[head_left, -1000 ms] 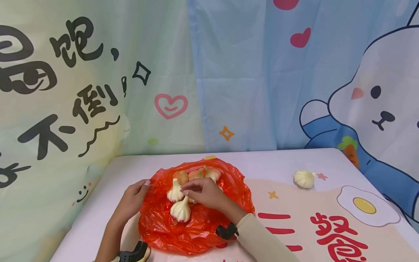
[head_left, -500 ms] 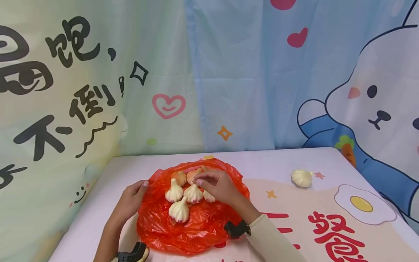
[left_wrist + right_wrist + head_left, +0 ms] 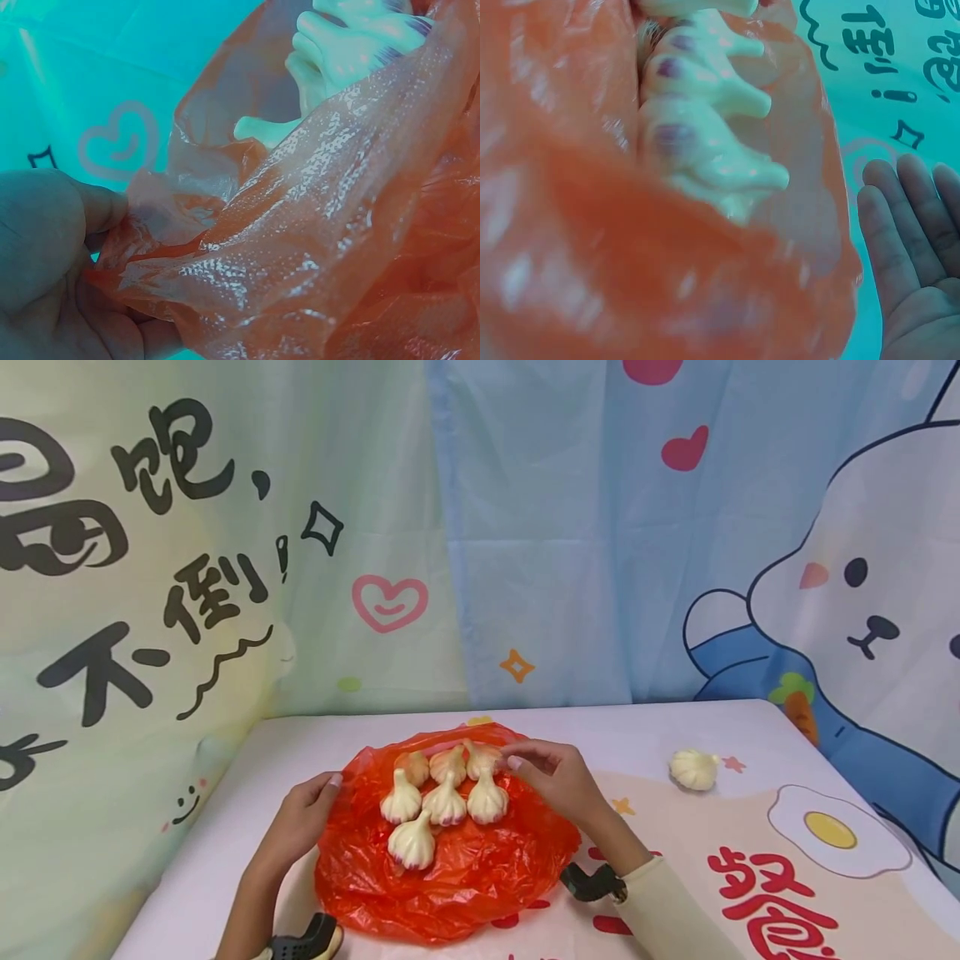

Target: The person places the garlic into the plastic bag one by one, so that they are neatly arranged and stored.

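Note:
A red plastic bag [image 3: 480, 881] lies spread on the table, with several garlic bulbs [image 3: 412, 841] sitting in it in rough rows. In the head view, my left hand [image 3: 302, 817] pinches the bag's left edge between thumb and fingers. The left wrist view also has this hand [image 3: 52, 262] at the gathered plastic. My right hand [image 3: 558, 781] is over the bag's upper right side, beside the bulbs. Its fingers [image 3: 889, 240] look straight in the right wrist view and hold nothing. Translucent film partly covers the bulbs [image 3: 705, 142] there.
A lone garlic bulb [image 3: 693, 769] lies on the table at the back right, outside the bag. The printed white tabletop [image 3: 607, 735] ends at a hanging cartoon curtain [image 3: 540, 568] behind it.
My right hand has moved right, from above the bulbs to the bag's right side, uncovering the bulbs beneath it. The left hand stays at the bag's edge.

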Motion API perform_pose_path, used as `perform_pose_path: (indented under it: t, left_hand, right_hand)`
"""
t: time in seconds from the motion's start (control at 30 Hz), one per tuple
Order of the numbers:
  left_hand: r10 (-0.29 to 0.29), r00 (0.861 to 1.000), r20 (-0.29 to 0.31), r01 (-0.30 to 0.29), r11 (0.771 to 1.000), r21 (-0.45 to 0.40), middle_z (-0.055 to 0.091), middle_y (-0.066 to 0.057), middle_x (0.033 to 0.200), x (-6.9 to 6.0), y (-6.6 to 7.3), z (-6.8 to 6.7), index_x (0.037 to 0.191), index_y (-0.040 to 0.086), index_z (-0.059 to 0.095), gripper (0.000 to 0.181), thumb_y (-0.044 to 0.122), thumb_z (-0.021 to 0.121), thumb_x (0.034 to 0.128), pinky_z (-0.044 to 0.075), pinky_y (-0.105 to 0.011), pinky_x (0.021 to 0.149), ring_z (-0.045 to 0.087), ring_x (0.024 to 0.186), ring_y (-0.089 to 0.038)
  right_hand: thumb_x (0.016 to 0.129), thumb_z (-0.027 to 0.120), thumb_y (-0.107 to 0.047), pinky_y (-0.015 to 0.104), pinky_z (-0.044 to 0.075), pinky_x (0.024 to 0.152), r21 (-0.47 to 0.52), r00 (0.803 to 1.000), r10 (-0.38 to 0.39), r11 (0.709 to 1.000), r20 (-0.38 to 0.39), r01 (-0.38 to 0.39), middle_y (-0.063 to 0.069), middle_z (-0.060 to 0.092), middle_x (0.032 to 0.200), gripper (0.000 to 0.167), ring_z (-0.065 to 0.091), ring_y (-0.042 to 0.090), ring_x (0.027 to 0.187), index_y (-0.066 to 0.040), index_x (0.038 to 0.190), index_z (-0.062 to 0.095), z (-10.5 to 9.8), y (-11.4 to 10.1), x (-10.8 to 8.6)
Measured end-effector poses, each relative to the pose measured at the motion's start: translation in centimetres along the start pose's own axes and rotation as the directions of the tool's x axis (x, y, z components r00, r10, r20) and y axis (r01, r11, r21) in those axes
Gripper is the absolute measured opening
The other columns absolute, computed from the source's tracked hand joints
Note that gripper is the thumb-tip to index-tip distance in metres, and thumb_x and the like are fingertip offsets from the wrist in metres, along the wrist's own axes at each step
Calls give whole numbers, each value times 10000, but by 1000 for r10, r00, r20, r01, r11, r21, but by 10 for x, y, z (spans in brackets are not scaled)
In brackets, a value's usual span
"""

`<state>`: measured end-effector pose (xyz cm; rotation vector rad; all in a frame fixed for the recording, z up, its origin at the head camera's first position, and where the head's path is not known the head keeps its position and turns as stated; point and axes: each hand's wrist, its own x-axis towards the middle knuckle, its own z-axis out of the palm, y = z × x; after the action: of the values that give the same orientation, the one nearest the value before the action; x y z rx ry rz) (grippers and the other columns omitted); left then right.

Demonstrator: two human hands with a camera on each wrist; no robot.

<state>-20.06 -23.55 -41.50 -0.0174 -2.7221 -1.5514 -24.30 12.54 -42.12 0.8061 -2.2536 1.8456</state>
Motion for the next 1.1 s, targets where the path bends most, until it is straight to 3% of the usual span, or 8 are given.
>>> perform_pose_path:
  t: [0.1, 0.33, 0.43, 0.63, 0.83, 0.97, 1.1]
  left_hand:
    - [-14, 1000, 0, 14, 1000, -7, 675, -110, 1056, -1, 0, -1, 1260, 47, 600, 431, 371, 411, 1048, 566, -359, 795, 653, 855, -242]
    - [3, 1000, -1, -3, 1000, 1, 670, -119, 1099, -1, -2, 0, 1270, 33, 595, 446, 372, 410, 1048, 558, -387, 822, 654, 887, -235]
    - [5, 1000, 1, -5, 1000, 5, 670, -120, 1094, 0, -2, 0, 1265, 31, 598, 437, 363, 410, 1050, 560, -386, 816, 654, 881, -236]
    - [0, 1000, 4, 0, 1000, -11, 674, -113, 1068, 1, -2, 1, 1248, 42, 608, 422, 359, 412, 1049, 567, -363, 794, 658, 850, -240]
    - [8, 1000, -1, -8, 1000, 23, 673, -104, 1019, 2, -2, 1, 1218, 33, 624, 396, 319, 400, 1060, 560, -360, 797, 631, 853, -233]
    - [5, 1000, 0, -5, 1000, 30, 670, -105, 1017, 3, -1, 0, 1218, 28, 622, 391, 308, 396, 1063, 559, -377, 804, 625, 859, -238]
    - [6, 1000, -1, -6, 999, 40, 669, -104, 1028, 2, -1, -1, 1227, 27, 618, 397, 312, 396, 1062, 557, -385, 815, 625, 868, -237]
  right_hand:
    - [950, 637, -101, 301, 533, 851, -33, 999, 8, 999, -51, -10, 89, 705, 1074, 210, 660, 225, 1009, 11, 1119, 692, -7, 3, -5]
    - [950, 655, -211, 293, 534, 843, -108, 981, 92, 988, -170, -111, 76, 699, 1103, 266, 649, 217, 1024, -41, 1152, 688, -31, 8, -15]
    - [957, 643, -211, 287, 524, 852, -133, 978, 86, 985, -192, -113, 110, 696, 1113, 291, 661, 225, 1024, -19, 1175, 669, -43, 6, -20]
    - [969, 625, -230, 191, 501, 835, -203, 968, 58, 973, -244, -109, 90, 701, 1105, 301, 654, 96, 1010, -31, 1192, 662, -74, 18, -27]
    - [970, 623, -224, 145, 477, 827, -306, 953, 25, 944, -301, -122, 118, 686, 1137, 309, 612, -29, 1001, -36, 1213, 654, -101, 23, -35]
    - [963, 631, -269, 102, 456, 813, -380, 941, 42, 908, -337, -177, 133, 668, 1177, 366, 568, -95, 996, -46, 1254, 635, -122, 24, -41]
    - [958, 628, -326, 67, 438, 806, -399, 910, 79, 881, -406, -255, 154, 649, 1209, 424, 546, -109, 992, -54, 1283, 618, -146, 28, -48]
